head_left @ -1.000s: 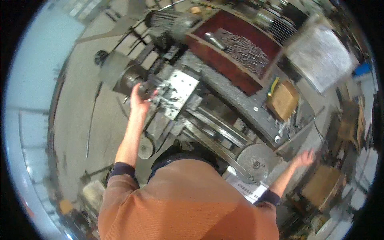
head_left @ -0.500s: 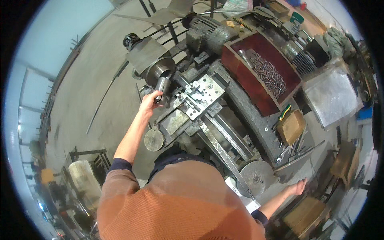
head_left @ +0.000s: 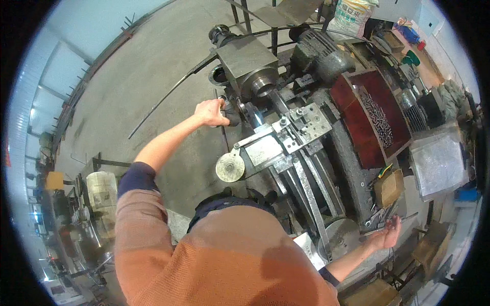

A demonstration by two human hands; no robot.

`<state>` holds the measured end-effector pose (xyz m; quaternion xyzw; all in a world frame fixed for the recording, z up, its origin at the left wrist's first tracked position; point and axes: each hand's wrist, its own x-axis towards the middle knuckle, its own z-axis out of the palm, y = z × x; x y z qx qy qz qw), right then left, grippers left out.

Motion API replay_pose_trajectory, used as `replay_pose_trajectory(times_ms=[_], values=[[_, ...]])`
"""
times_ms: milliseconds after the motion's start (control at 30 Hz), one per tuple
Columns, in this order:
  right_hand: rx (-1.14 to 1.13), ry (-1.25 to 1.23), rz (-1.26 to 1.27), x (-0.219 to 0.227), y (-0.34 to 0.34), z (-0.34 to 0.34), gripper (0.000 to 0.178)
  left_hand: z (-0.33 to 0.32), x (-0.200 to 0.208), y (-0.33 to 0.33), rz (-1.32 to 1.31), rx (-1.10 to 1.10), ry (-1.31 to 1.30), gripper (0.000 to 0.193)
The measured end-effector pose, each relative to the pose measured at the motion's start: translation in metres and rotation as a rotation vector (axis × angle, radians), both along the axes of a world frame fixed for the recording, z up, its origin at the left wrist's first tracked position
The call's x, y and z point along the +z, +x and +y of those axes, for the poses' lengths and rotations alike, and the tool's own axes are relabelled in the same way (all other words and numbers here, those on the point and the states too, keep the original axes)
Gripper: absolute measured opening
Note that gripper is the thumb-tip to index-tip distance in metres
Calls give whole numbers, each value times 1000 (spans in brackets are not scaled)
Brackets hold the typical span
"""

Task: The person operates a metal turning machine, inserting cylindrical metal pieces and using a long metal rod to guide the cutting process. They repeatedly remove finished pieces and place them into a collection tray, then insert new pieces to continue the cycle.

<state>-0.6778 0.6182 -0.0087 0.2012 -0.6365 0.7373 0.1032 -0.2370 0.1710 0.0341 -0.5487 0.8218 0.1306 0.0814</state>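
Observation:
My left hand point(head_left: 210, 112) is closed around a dark, rounded part point(head_left: 232, 118) at the near-left side of the lathe headstock point(head_left: 247, 58). A thin rod point(head_left: 224, 140) shows below it; whether the two are joined is unclear. Just right of this hand, apart from it, a shiny metal cylinder point(head_left: 253, 115) lies below the open spindle nose point(head_left: 263, 84). The tool slide point(head_left: 303, 127) with its bolted plate is further right. My right hand point(head_left: 389, 235) is out at the lower right, fingers apart and holding nothing visible, beside several wrenches point(head_left: 375, 223).
A dark red tray point(head_left: 348, 115) with many small metal pieces stands behind the slide. Near it are a cardboard box point(head_left: 389, 188) and a plastic-covered sheet point(head_left: 439, 163). A motor point(head_left: 324, 53) stands at the back; a long lever point(head_left: 163, 104) juts out left. A round handwheel point(head_left: 230, 167) is close by.
My left hand has left the metal cylinder it held at the spindle nose and closed on the dark part to the left. My right hand has moved up beside the wrenches. The view has shifted.

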Motion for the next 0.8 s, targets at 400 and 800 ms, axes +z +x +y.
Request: replay_pose_trajectory(times_ms=[400, 800], values=[[590, -48, -166, 59, 255, -128, 30, -6, -43, 174, 1016, 385, 586, 47], [1736, 269, -568, 51, 652, -338, 56, 148, -70, 501, 2365, 1156, 522, 40]])
